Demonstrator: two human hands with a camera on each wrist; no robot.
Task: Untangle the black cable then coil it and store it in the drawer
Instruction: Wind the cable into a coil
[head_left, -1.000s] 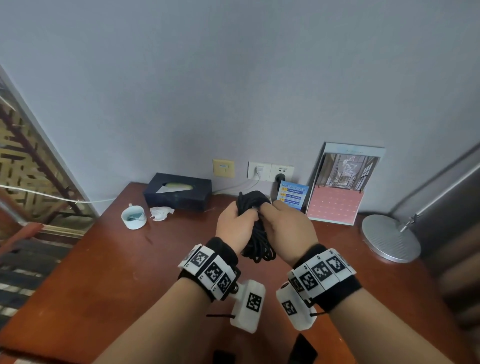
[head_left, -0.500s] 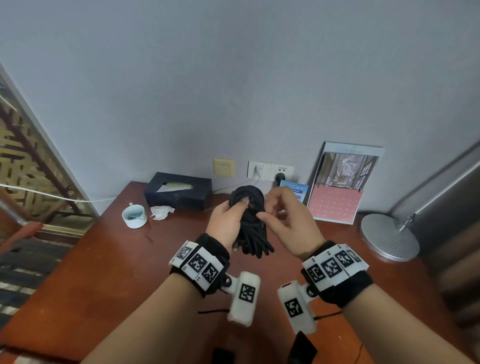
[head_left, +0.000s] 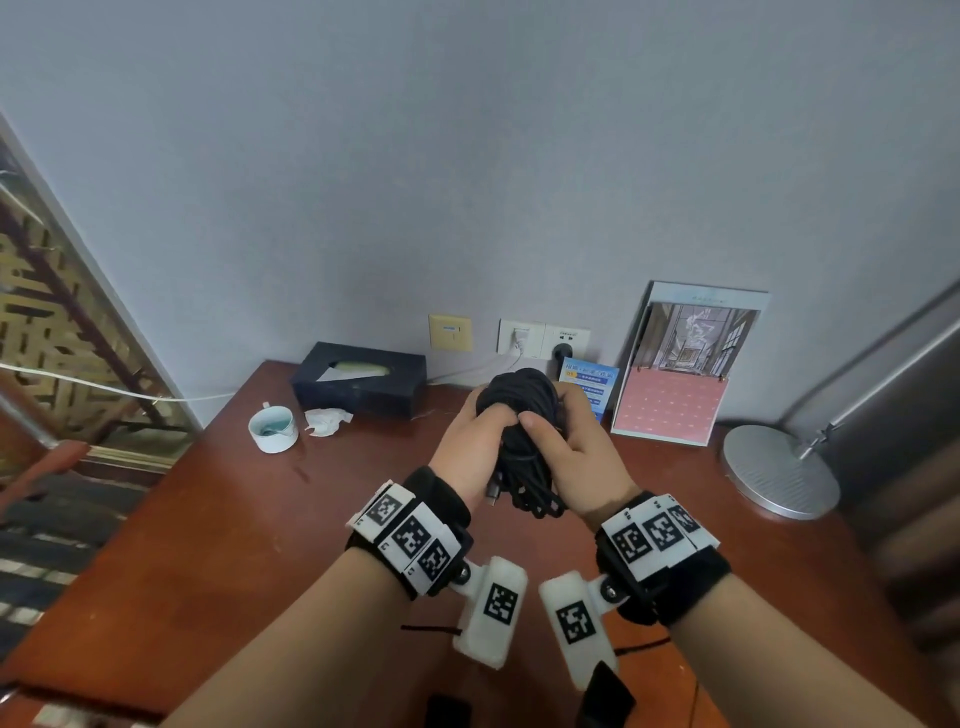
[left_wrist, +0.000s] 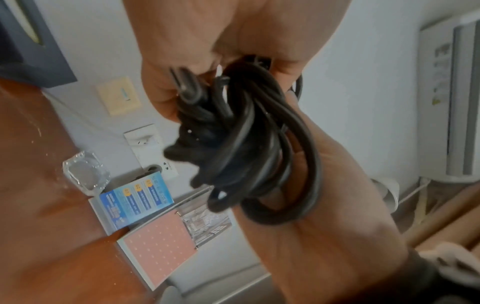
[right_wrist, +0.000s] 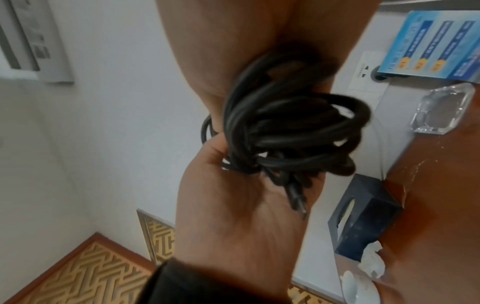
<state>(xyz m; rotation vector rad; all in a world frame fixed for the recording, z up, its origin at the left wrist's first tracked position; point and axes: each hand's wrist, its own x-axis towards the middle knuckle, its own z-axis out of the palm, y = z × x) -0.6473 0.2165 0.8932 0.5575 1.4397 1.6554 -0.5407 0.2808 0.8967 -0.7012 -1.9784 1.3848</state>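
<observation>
We held the black cable (head_left: 519, 410) bundled in loops above the wooden desk (head_left: 218, 519), our left hand (head_left: 470, 447) and right hand (head_left: 571, 457) both curled around it from either side, thumbs meeting on top. One metal plug end (head_left: 493, 500) stuck out below the left palm. Readable writing was scarce: the blue card (head_left: 597, 382) leaning at the wall behind the bundle carried yellow numbered circles (01, 02 and 03 in the right wrist view), its other print too small to read, and our wristbands (head_left: 410, 538) bore black-and-white square markers. Beside the card stood a calendar (head_left: 675, 384) with a pink grid, and a clear glass ashtray (right_wrist: 441, 109) sat near the wall sockets (head_left: 543, 338). To the left lay a dark tissue box (head_left: 358, 379), a crumpled tissue (head_left: 327, 420) and a white cup (head_left: 272, 428); to the right sat a round silver lamp base (head_left: 779, 470). All of these hugged the back edge, leaving bare wood under and before our hands, with the desk's left edge dropping to patterned flooring.
</observation>
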